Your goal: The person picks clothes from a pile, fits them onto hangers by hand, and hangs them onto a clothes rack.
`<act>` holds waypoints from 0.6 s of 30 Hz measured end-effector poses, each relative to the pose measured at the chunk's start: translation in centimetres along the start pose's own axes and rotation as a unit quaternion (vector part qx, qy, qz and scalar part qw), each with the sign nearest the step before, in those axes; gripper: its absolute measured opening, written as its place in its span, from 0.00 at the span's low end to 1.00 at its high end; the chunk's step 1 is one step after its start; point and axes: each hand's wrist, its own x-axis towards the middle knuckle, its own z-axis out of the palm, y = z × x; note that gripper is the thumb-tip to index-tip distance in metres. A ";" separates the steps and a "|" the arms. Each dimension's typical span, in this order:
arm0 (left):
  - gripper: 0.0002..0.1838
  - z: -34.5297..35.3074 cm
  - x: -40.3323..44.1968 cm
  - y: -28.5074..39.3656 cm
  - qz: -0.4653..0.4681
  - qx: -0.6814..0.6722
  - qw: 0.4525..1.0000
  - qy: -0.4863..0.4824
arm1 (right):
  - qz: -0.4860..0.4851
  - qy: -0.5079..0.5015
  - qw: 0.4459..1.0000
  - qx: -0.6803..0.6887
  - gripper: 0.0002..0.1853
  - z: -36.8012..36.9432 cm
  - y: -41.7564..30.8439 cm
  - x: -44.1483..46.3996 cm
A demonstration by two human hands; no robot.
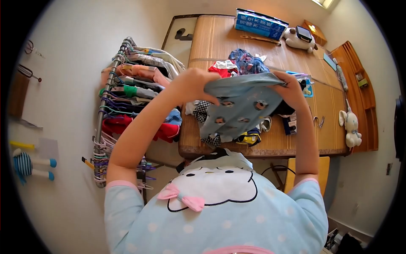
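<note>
The garment (243, 111) is held up spread over the near side of the bed (211, 38). From it, the left hand (196, 84) is at 10 o'clock and the right hand (292, 88) at 2, fingers of both curled closed on its upper edge. It looks neither folded nor hung yet. Left loose are denim (247, 61) at 12, checked cloth (202, 111) at 9 and yellow cloth (249, 137) at 6; many clothes (141, 92) already hang at 9, on the rack (100, 122).
</note>
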 end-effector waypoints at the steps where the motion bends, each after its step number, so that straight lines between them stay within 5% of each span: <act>1: 0.17 0.8 -0.6 -0.7 0.021 0.045 0.998 -0.025 | -0.023 0.005 0.999 -0.027 0.13 -0.3 -1.6 -0.2; 2: 0.19 1.7 -1.3 -1.4 0.043 0.089 0.994 -0.050 | -0.023 0.001 0.999 -0.027 0.13 -0.4 -2.5 0.0; 4: 0.16 2.1 -0.9 -4.4 0.062 0.073 0.993 0.063 | 0.060 0.118 0.990 0.054 0.12 -0.6 -4.0 0.5; 8: 0.14 -1.2 -0.1 -6.6 -0.175 0.041 0.961 0.212 | -0.084 0.160 0.981 -0.071 0.09 -4.1 -5.7 2.3; 11: 0.17 -4.3 0.3 -6.0 -0.183 0.042 0.960 0.209 | -0.126 0.245 0.907 -0.318 0.07 -5.8 -6.8 2.2; 16: 0.20 -7.4 0.6 -6.5 -0.128 0.101 0.960 0.230 | -0.119 0.176 0.879 -0.427 0.09 -8.3 -7.2 2.5; 18: 0.19 -8.5 0.6 -6.3 -0.118 0.043 0.925 0.358 | -0.116 0.241 0.838 -0.475 0.10 -9.1 -7.5 2.7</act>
